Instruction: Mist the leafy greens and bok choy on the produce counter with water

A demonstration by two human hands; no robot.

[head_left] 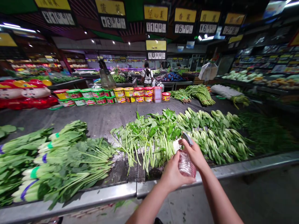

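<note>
A small clear plastic spray bottle [186, 165] with a grey nozzle is gripped between both my hands above the stall's front edge. My left hand [172, 175] wraps round its lower body. My right hand [194, 153] closes over its top, at the nozzle. The nozzle points toward a pile of long-stemmed leafy greens [149, 137] lying on the dark mesh counter [102, 118]. Rows of small bok choy [215, 137] lie right beside my right hand.
Bundled leafy greens with coloured bands [53, 161] fill the left. A metal rim [245, 166] edges the counter. Coloured tubs [112, 95] line the back, with more green bundles [201, 93] behind. A person [147, 76] stands far off among other stalls. Price signs [156, 18] hang overhead.
</note>
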